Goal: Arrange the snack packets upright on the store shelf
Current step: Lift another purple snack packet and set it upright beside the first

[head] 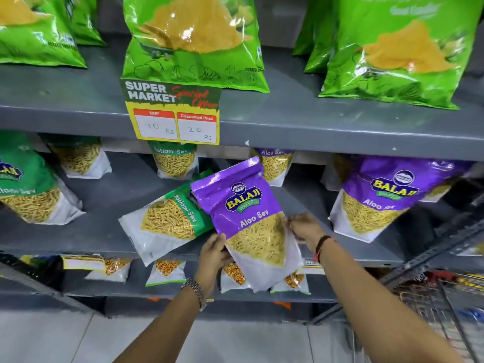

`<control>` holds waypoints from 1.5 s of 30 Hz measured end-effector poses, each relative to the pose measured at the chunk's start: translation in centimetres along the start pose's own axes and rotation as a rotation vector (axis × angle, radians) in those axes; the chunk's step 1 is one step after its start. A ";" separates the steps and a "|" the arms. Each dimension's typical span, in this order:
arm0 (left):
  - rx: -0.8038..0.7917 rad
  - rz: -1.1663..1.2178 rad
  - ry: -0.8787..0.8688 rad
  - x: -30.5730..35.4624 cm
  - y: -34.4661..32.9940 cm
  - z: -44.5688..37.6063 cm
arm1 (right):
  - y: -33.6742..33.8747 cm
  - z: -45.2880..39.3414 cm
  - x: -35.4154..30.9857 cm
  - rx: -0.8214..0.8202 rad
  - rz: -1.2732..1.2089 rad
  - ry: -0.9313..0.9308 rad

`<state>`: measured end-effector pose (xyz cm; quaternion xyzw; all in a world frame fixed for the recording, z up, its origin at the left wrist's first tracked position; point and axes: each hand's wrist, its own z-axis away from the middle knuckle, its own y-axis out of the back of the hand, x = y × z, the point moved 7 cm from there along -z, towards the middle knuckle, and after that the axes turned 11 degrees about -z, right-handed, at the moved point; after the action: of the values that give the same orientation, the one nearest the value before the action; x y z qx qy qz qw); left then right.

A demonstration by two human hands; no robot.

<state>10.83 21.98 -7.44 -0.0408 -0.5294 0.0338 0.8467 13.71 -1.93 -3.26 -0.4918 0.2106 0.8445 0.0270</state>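
Against grey shelf: pinching purple Aloo Sev packet between left hand and right hand, both closed on its edges.

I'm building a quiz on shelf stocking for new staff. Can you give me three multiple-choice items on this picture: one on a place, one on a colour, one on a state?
1. Where does the price tag hang?
A. On the top shelf's front edge
B. On the floor
C. On the cart

2. What colour is the top of the Aloo Sev packet in the hands?
A. Red
B. Purple
C. Black

3. How is the Ratlami Sev packet beside the held one?
A. Upright
B. Tipped over sideways
C. Torn open

Answers:
1. A: the tag sits on the grey edge of the top shelf, under a green bag.
2. B: the left hand and right hand grip a packet with a purple top.
3. B: its label text runs slanted, and it lies on the middle shelf.
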 end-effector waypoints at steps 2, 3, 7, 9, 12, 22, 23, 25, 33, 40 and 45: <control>0.023 -0.018 -0.021 0.1 0.6 0.4 | 0.7 2.2 1.1 -0.003 -0.043 0.020; 0.020 -0.032 -0.037 0.3 0.8 0.7 | 1.0 3.3 1.6 -0.013 -0.055 0.030; -0.119 -0.149 -0.177 1.9 -0.1 2.4 | 2.7 8.1 3.7 -0.046 -0.266 -0.019; -0.188 -0.202 -0.228 3.1 -1.0 3.4 | 4.0 10.0 4.0 -0.034 -0.342 -0.002; -0.259 -0.224 -0.257 4.7 -2.4 4.8 | 6.2 12.4 3.8 -0.034 -0.440 0.036; -0.405 -0.269 -0.365 7.3 -6.2 8.0 | 11.7 15.9 3.1 -0.042 -0.534 0.139; -0.415 -0.275 -0.361 7.3 -6.4 8.2 | 11.8 15.8 3.3 -0.044 -0.539 0.135; -0.407 -0.297 -0.348 7.0 -6.6 8.0 | 11.7 15.5 3.6 -0.044 -0.545 0.126; -0.284 -0.318 -0.317 9.3 -8.1 3.5 | 9.6 7.9 1.9 0.066 -0.430 0.151; -0.084 -0.357 -0.313 13.2 -9.3 -2.3 | 8.2 0.4 -2.1 0.228 -0.328 0.288; -0.031 -0.436 -0.227 11.1 -8.6 -5.9 | 6.9 -2.4 -1.3 0.281 -0.225 0.266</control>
<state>21.17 14.35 0.83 0.0656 -0.6181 -0.1533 0.7682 14.62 -8.92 -0.95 -0.6106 0.2715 0.7262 0.1613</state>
